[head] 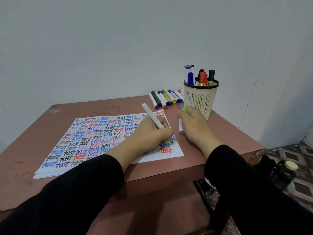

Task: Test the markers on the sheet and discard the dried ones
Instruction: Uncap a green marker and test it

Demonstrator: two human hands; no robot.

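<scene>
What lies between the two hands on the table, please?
A loose marker lies on the table there, beside the right hand, which holds a green cap; the left hand grips a green marker. The head view shows it.

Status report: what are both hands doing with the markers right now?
Left hand gripping green-tipped marker, tip down on sheet. Right hand pinching green cap near marker cup. Loose white marker lying on table between the hands, off the sheet.
</scene>
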